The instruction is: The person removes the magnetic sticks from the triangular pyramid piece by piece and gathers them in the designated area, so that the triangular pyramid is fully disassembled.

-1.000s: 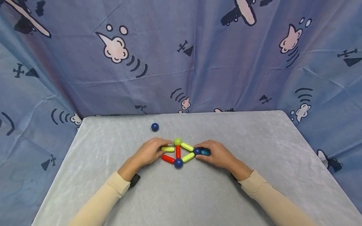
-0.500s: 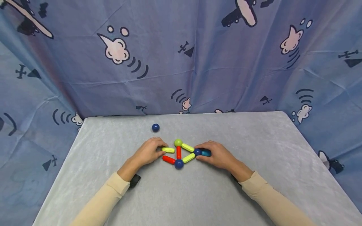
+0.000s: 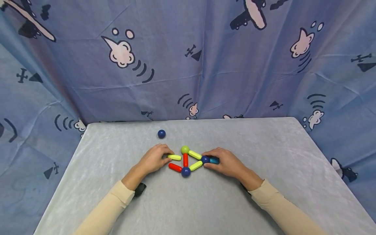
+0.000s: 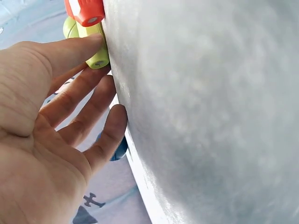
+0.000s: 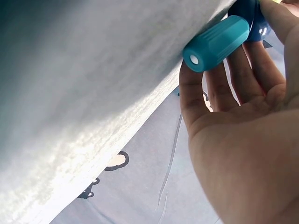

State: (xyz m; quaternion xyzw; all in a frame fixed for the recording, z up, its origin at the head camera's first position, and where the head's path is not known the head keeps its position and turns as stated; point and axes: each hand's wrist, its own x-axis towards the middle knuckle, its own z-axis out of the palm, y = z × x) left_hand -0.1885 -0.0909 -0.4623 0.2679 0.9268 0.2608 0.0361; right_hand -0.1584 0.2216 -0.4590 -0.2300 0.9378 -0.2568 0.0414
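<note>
Magnetic rods and balls lie joined on the table in a triangle: a red rod (image 3: pixel 185 160) in the middle, two yellow-green rods, a lime ball (image 3: pixel 185 149) at the top and a dark blue ball (image 3: pixel 186 172) at the bottom. A second red rod (image 3: pixel 175 167) runs left from that bottom ball. My left hand (image 3: pixel 154 158) pinches a loose yellow-green rod (image 4: pixel 97 55) by its left end, just above this red rod. At the triangle's right corner, my right hand (image 3: pixel 224 160) holds another dark blue ball (image 3: pixel 205 159) between thumb and fingers, with a teal rod (image 5: pixel 217 44) attached under the palm.
A loose dark blue ball (image 3: pixel 161 134) sits farther back, left of the triangle. The grey cloth-covered table (image 3: pixel 188 205) ends at a patterned blue curtain (image 3: pixel 176 58) behind it and at both sides.
My left index finger, stretched toward the lime ball a second ago, has drawn back and bent onto the yellow-green rod. The right hand keeps its place.
</note>
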